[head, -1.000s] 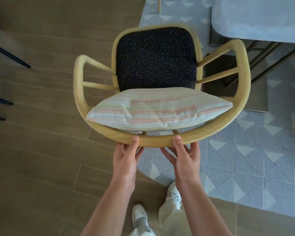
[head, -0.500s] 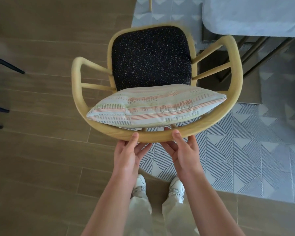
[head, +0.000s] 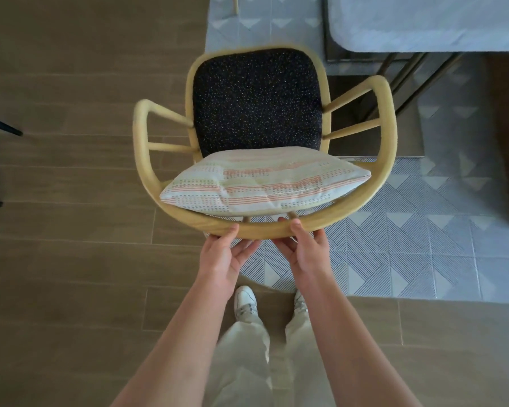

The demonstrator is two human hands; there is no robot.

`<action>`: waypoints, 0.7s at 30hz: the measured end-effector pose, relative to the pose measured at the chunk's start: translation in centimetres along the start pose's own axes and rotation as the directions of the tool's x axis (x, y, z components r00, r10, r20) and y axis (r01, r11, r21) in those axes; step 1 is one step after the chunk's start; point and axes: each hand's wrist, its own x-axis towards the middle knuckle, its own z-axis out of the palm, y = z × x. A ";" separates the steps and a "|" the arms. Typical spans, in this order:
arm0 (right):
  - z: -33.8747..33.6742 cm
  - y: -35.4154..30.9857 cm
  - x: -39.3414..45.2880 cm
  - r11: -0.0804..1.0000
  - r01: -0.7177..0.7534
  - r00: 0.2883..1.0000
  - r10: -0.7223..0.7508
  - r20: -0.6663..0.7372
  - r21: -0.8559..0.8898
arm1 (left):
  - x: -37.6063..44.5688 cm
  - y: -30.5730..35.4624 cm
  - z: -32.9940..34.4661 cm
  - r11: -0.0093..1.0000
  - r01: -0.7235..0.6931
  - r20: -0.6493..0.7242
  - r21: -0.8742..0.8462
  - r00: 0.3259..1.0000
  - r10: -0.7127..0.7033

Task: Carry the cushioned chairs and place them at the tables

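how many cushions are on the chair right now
2. A dark speckled seat cushion fills the chair seat, and a striped pillow lies along the curved backrest, nearest the hands. None other shows.

One chair point(head: 376, 189), one striped cushion point(head: 262, 188), one table point(head: 423, 22) — two hands, two shoes.

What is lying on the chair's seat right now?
A striped cushion lies across the back of the dark speckled seat, against the curved wooden backrest. The seat part beneath it is hidden.
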 end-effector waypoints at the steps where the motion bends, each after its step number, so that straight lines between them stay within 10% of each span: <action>1: 0.0 0.5 -0.5 1.000 -0.011 1.000 0.011 -0.016 0.006 | -0.3 0.0 -0.5 1.000 0.013 -0.013 0.013 1.000 -0.013; 21: 1.5 3.5 -5.2 0.997 0.020 0.998 -0.015 -0.064 0.074 | -2.1 3.3 -3.8 0.988 0.034 0.047 0.150 0.998 -0.041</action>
